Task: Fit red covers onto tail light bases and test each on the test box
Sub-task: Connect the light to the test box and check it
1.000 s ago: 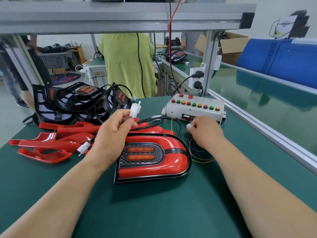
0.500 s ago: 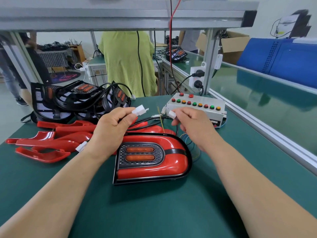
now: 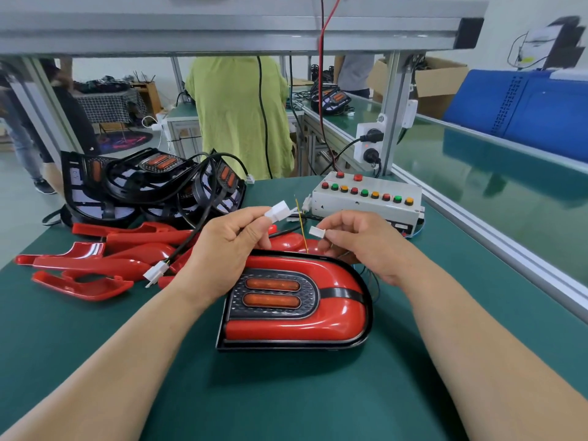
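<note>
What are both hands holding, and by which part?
Left hand pinches a white connector by its rear end; right hand pinches a small white plug likewise.

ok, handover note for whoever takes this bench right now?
Left hand pinches a white connector; right hand pinches a second white plug. The two are apart, not mated.
Done: covered tail light lies on the mat before both hands.
Left: join plugs, test on the test box. Loose red covers and bare bases wait at far left.
</note>
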`<action>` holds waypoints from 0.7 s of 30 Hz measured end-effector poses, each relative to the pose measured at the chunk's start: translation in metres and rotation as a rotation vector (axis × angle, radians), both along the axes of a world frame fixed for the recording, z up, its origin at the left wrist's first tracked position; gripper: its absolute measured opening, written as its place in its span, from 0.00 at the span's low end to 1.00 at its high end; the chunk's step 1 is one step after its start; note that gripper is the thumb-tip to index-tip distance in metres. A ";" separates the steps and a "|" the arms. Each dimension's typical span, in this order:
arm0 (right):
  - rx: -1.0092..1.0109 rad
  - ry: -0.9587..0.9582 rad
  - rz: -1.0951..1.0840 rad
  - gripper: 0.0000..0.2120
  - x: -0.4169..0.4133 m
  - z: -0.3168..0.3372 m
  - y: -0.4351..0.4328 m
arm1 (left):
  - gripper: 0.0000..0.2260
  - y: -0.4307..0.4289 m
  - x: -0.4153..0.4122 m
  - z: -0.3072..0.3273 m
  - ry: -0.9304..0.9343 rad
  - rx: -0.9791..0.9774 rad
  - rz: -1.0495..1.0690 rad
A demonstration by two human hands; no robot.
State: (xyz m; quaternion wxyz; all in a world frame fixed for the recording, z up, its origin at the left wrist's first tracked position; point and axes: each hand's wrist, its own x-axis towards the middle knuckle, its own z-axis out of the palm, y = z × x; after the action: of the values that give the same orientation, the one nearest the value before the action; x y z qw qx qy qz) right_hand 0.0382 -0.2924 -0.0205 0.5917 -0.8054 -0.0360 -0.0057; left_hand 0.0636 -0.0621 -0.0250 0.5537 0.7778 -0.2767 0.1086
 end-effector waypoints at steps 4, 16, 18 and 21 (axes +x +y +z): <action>-0.006 -0.045 -0.020 0.08 0.001 -0.002 0.002 | 0.08 -0.003 -0.002 -0.004 -0.014 0.031 0.020; -0.047 -0.161 -0.153 0.04 0.001 -0.004 0.000 | 0.09 0.007 0.008 0.005 -0.083 0.055 0.050; -0.022 -0.163 -0.144 0.02 0.002 -0.005 0.001 | 0.09 0.008 0.009 0.010 -0.093 0.076 0.040; 0.011 -0.160 -0.140 0.03 0.003 -0.007 0.002 | 0.13 0.006 0.011 0.019 -0.091 0.171 0.006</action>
State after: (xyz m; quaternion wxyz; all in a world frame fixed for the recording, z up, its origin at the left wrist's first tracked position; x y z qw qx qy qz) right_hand 0.0411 -0.2908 -0.0276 0.5896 -0.7995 -0.0271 -0.1116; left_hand 0.0750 -0.0563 -0.0058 0.4719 0.8172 -0.3076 0.1217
